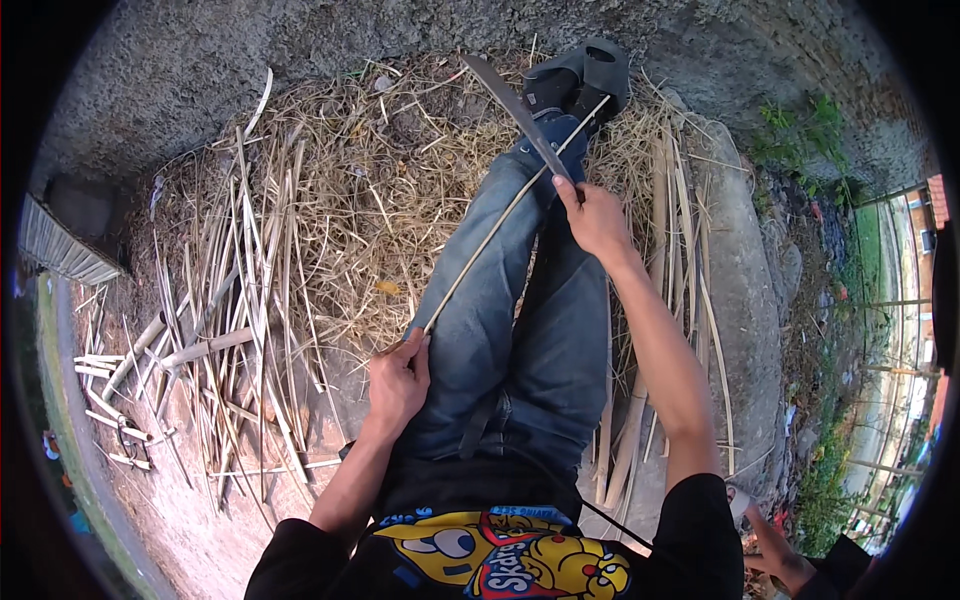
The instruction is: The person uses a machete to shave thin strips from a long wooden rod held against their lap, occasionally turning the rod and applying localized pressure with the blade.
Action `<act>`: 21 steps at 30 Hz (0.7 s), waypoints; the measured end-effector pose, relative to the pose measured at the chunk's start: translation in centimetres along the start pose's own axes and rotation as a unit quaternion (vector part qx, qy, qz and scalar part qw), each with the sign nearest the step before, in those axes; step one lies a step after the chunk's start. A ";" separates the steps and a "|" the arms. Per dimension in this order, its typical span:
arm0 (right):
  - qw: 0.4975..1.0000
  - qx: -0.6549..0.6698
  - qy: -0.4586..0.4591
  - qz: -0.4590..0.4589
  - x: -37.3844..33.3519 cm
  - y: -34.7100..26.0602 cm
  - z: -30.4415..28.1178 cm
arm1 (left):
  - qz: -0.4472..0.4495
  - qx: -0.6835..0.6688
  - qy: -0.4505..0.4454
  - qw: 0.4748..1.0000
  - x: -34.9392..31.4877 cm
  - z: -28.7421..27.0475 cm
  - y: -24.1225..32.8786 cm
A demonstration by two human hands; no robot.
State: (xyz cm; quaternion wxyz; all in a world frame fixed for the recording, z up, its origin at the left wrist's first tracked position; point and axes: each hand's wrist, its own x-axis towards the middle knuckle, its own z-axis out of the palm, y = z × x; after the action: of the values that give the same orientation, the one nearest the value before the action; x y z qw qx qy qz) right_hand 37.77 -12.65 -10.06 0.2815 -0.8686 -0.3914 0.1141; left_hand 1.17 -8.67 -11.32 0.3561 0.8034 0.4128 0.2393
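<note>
My left hand (399, 382) is closed on the near end of a thin bamboo strip (487, 237), which slants up and right across my jeans (478, 265) toward my shoes (580, 78). My right hand (594, 219) grips the handle end of a long machete (512, 106). Its dark blade points up and left and crosses the strip above my shins. Whether the blade touches the strip, I cannot tell. My legs are stretched out and crossed at the ankles.
Dry shavings (370, 200) cover the ground left of my legs. A pile of split bamboo strips (250, 300) and thicker bamboo pieces (205, 349) lies farther left. Long bamboo poles (660, 230) run along my right side. Another person's hand (775, 550) shows at lower right. A rough wall (400, 35) stands ahead.
</note>
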 end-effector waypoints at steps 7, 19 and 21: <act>0.989 -0.101 -0.093 -0.060 -3.9 -3.0 0.1 | -0.035 -0.023 -0.040 0.998 0.4 -1.2 0.3; 0.997 -0.066 0.008 -0.030 1.6 0.3 -1.2 | -0.016 -0.002 -0.033 0.999 -1.6 -2.5 -1.7; 0.989 -0.122 -0.048 -0.062 -1.7 -2.9 -0.2 | -0.028 0.030 -0.043 0.998 -1.1 -2.8 -1.4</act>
State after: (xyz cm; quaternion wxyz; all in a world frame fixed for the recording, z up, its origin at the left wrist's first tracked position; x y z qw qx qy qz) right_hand 34.92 -12.44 -8.26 0.1610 -0.8640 -0.4686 0.0890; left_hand -2.00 -8.00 -10.70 0.3557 0.8114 0.4267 0.1817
